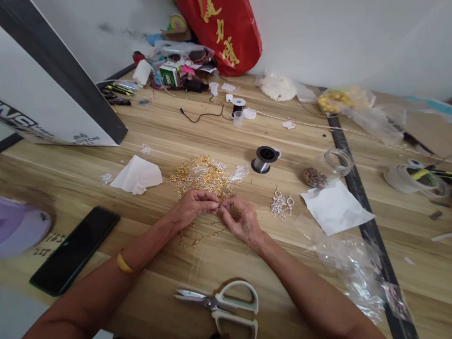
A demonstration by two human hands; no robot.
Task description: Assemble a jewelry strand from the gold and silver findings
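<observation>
Closely, two hands (192,208) (244,220) meet; one gold chain (198,241) below.

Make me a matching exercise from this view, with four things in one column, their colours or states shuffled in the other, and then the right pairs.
Things
1. Scissors
2. Smartphone
3. Jewelry pieces
4. Jar

Colours or states
A. Black, lying flat
B. See-through, with small beads inside
C. Pale-handled, tips pointing left
D. Gold and silver, heaped just beyond the left hand and right hand

Right pairs: 1-C, 2-A, 3-D, 4-B
</observation>
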